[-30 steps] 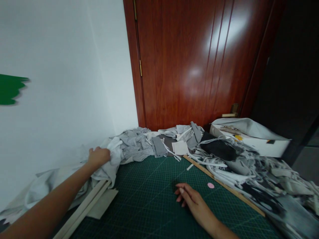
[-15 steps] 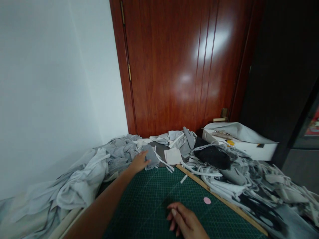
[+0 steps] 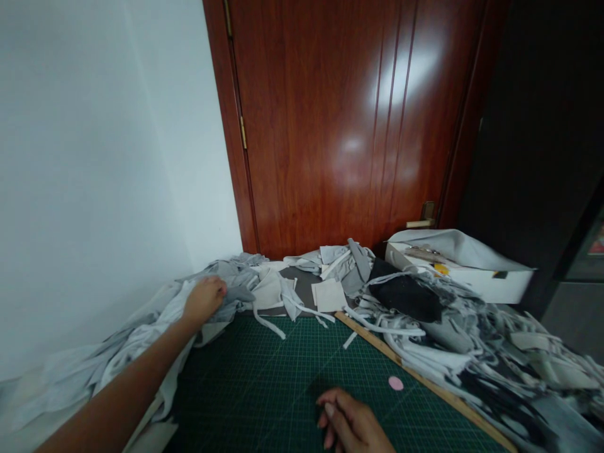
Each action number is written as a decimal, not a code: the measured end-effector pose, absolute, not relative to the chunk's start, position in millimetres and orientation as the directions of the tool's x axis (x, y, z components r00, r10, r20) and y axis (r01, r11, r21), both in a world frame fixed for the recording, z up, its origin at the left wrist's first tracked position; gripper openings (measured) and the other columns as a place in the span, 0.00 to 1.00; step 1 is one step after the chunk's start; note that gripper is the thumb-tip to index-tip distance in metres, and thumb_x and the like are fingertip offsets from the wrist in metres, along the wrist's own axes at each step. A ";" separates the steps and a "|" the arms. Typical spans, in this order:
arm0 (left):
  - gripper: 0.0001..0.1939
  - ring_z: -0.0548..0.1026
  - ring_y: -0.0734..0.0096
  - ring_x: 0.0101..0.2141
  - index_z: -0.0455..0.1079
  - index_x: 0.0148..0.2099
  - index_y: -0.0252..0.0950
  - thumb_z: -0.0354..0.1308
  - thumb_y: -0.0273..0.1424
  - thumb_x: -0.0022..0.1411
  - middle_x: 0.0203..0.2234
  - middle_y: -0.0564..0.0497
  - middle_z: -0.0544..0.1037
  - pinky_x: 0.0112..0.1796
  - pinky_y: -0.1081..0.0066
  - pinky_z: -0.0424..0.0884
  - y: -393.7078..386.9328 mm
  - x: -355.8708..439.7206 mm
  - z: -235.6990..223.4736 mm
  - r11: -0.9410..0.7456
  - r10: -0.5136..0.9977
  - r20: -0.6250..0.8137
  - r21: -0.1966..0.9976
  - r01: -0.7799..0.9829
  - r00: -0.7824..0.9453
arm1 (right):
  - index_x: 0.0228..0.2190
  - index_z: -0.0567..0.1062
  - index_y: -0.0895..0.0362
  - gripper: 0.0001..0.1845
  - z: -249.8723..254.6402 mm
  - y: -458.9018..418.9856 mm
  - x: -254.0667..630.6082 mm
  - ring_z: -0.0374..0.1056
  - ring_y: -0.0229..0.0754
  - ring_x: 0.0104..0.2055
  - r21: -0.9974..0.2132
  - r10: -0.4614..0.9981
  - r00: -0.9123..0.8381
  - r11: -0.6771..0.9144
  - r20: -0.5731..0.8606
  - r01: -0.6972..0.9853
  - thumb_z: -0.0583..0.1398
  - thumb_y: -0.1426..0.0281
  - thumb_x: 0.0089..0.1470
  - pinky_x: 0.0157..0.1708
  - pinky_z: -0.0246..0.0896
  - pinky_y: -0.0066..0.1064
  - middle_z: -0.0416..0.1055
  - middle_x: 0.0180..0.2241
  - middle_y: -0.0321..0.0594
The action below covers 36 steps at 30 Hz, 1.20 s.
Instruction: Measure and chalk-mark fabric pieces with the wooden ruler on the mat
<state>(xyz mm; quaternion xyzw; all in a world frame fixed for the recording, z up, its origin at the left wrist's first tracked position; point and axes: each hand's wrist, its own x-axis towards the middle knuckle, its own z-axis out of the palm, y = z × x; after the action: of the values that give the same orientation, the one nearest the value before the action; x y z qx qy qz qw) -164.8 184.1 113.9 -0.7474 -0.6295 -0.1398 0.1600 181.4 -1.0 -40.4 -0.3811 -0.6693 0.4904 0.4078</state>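
Note:
My left hand is closed on a piece of grey fabric over the pile of grey cloth along the left side. Part of that fabric sticks out to the right of my fingers. Low over the green cutting mat, my right hand hangs with its fingers curled and thumb against them; I see nothing in it. Cream fabric and a light strip with a cord lie at the mat's far edge. Beside them is a pale square piece of fabric.
A wooden ruler runs diagonally along the mat's right side. Near it lie a pink disc and a short white strip. Tangled fabric scraps heap up on the right, before a white box. A brown door stands behind.
My left hand has moved left from the far edge of the mat, taking the grey fabric with it. Cream fabric underneath now shows. My right hand has stayed almost in place.

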 end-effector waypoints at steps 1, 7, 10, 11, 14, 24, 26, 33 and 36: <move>0.13 0.68 0.46 0.47 0.73 0.32 0.34 0.47 0.25 0.57 0.37 0.39 0.75 0.49 0.50 0.60 181.0 -171.3 118.7 -0.122 0.893 0.426 -0.077 0.990 0.143 | 0.42 0.71 0.56 0.31 -40.1 -1.3 180.9 0.69 0.37 0.26 -0.967 0.912 -0.373 0.227 0.170 0.115 0.46 0.43 0.58 0.21 0.62 0.24 0.72 0.32 0.42; 0.23 0.58 0.51 0.59 0.68 0.53 0.31 0.47 0.18 0.56 0.55 0.38 0.67 0.57 0.52 0.49 184.0 -131.0 96.5 -0.237 0.893 0.370 -0.099 0.967 0.256 | 0.41 0.70 0.56 0.31 -38.8 -0.5 179.6 0.69 0.35 0.25 -0.959 0.919 -0.355 0.239 0.173 0.151 0.46 0.43 0.58 0.20 0.61 0.23 0.72 0.32 0.42; 0.23 0.67 0.62 0.53 0.67 0.54 0.37 0.53 0.20 0.56 0.52 0.45 0.72 0.55 0.65 0.59 196.6 -88.0 65.1 -0.327 0.915 0.233 -0.051 0.944 0.330 | 0.41 0.70 0.57 0.32 -37.2 0.3 180.4 0.69 0.35 0.24 -0.963 0.920 -0.355 0.230 0.168 0.142 0.46 0.43 0.57 0.20 0.60 0.22 0.72 0.31 0.41; 0.21 0.69 0.61 0.51 0.68 0.53 0.35 0.55 0.22 0.57 0.50 0.44 0.73 0.54 0.65 0.61 201.0 -76.6 55.4 -0.322 0.924 0.205 -0.033 0.946 0.322 | 0.41 0.70 0.57 0.33 -36.7 0.5 180.6 0.68 0.34 0.24 -0.965 0.921 -0.354 0.224 0.164 0.134 0.46 0.42 0.57 0.20 0.60 0.22 0.72 0.31 0.41; 0.14 0.73 0.60 0.46 0.68 0.51 0.32 0.57 0.29 0.63 0.46 0.43 0.74 0.48 0.58 0.67 212.3 -56.4 38.3 -0.263 0.951 0.174 0.016 0.965 0.257 | 0.40 0.70 0.58 0.33 -35.7 1.1 180.1 0.68 0.33 0.23 -0.972 0.923 -0.353 0.206 0.155 0.113 0.46 0.42 0.56 0.19 0.59 0.21 0.72 0.30 0.41; 0.20 0.73 0.61 0.43 0.68 0.45 0.30 0.37 0.34 0.70 0.41 0.43 0.75 0.41 0.66 0.68 226.5 -51.6 160.6 -0.121 0.852 0.521 0.276 0.953 -0.043 | 0.37 0.70 0.60 0.39 -27.1 -0.8 174.1 0.65 0.32 0.21 -0.986 0.942 -0.312 0.153 0.125 0.066 0.47 0.36 0.50 0.18 0.56 0.21 0.70 0.28 0.40; 0.23 0.73 0.58 0.42 0.67 0.46 0.28 0.34 0.37 0.69 0.41 0.40 0.75 0.41 0.65 0.67 216.2 -54.4 195.4 -0.111 0.797 0.595 0.315 0.943 -0.105 | 0.36 0.69 0.60 0.39 -25.6 -1.8 173.9 0.65 0.33 0.22 -0.985 0.941 -0.306 0.167 0.144 0.048 0.47 0.36 0.50 0.18 0.56 0.22 0.70 0.28 0.40; 0.25 0.74 0.61 0.33 0.72 0.35 0.32 0.40 0.45 0.64 0.29 0.46 0.78 0.32 0.71 0.65 146.7 -49.8 249.5 -0.244 0.796 0.606 0.325 0.914 -0.003 | 0.42 0.68 0.58 0.32 -25.1 -4.2 175.8 0.67 0.38 0.26 -0.977 0.944 -0.259 0.215 0.205 0.011 0.51 0.42 0.53 0.18 0.59 0.25 0.68 0.32 0.41; 0.21 0.73 0.64 0.27 0.72 0.25 0.35 0.50 0.45 0.58 0.22 0.49 0.77 0.28 0.72 0.63 107.5 -30.9 243.7 -0.315 0.854 0.502 0.295 0.902 0.134 | 0.50 0.64 0.55 0.32 -18.6 -13.5 175.5 0.69 0.43 0.36 -0.970 0.958 -0.151 0.245 0.243 -0.010 0.56 0.47 0.52 0.25 0.66 0.30 0.67 0.42 0.46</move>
<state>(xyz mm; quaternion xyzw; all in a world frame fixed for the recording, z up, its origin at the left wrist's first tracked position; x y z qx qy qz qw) -30.9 107.5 243.7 -0.7519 -0.5840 -0.3033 0.0397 175.5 -13.5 -18.6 -0.3974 -0.5965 0.4687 0.5163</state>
